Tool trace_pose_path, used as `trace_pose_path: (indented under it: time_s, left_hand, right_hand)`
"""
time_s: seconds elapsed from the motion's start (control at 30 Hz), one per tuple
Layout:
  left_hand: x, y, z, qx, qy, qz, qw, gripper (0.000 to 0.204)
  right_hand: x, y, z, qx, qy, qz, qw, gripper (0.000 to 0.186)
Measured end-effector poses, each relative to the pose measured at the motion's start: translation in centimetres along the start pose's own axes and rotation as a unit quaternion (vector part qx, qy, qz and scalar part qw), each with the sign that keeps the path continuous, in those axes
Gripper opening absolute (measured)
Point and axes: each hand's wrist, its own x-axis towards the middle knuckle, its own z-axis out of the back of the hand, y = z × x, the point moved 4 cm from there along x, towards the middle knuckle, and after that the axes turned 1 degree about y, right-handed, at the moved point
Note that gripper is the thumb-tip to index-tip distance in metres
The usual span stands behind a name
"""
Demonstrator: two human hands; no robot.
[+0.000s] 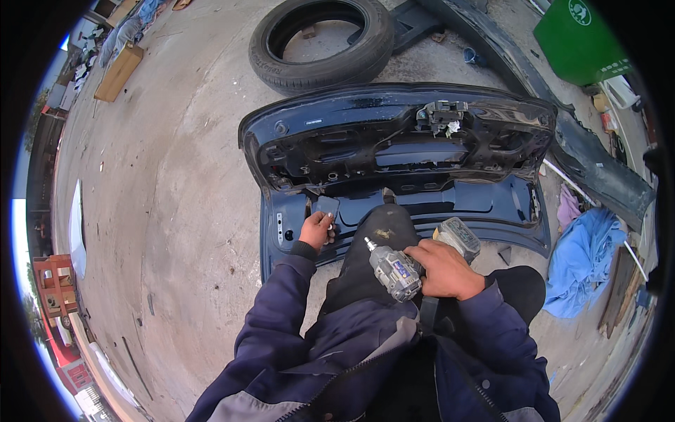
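Note:
A cordless impact driver (396,273) rests in my right hand (450,269), its handle wrapped by my fingers. The driver's socket tip points up and left, and its battery sits beyond my knuckles. Curled fingers close my left hand (318,231) beside a small dark grey flap (328,205) on a dark blue car trunk lid (422,151). Small pale bits show at those fingertips, too small to name. The lid lies with its inner side towards me. A latch assembly (443,114) sits near its far edge.
A car tire (320,74) lies beyond the lid. To the right are a long dark bumper-like panel (598,162), a blue cloth (583,264), wooden boards (621,288) and a green bin (580,42). A cardboard box (118,72) stands far left on the concrete floor (183,176).

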Motion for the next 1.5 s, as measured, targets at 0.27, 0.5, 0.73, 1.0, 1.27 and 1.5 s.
trace_pose_path:
  time_s: [0.27, 0.5, 0.73, 1.0, 1.27, 1.5]
  left_hand:
    - [11.9, 2.3, -5.6, 0.277, 0.010, -0.009, 0.961, 0.023]
    - [14.1, 3.2, -7.9, 0.560, -0.054, -0.155, 0.812, 0.022]
    - [10.8, 2.1, -7.5, 0.486, -0.116, -0.196, 0.844, 0.037]
    - [9.5, 2.2, -5.8, 0.494, -0.105, -0.183, 0.844, 0.034]
    - [8.1, 2.3, -7.4, 0.553, -0.008, -0.190, 0.811, 0.038]
    - [9.0, 1.0, -8.1, 0.611, 0.056, -0.197, 0.765, 0.033]
  right_hand:
    - [-8.2, -2.3, 4.5, 0.059, -0.186, -0.172, 0.966, 0.057]
    - [-9.1, -3.5, 3.8, 0.098, -0.249, -0.200, 0.942, 0.051]
    - [-7.7, -4.2, 3.3, 0.128, -0.251, -0.205, 0.937, 0.047]
    - [-7.8, -7.0, 0.0, 0.305, -0.306, -0.267, 0.861, 0.042]
    - [-8.3, -7.0, -1.1, 0.308, -0.333, -0.225, 0.862, 0.043]
    - [-7.9, -6.6, -1.1, 0.315, -0.315, -0.245, 0.861, 0.039]
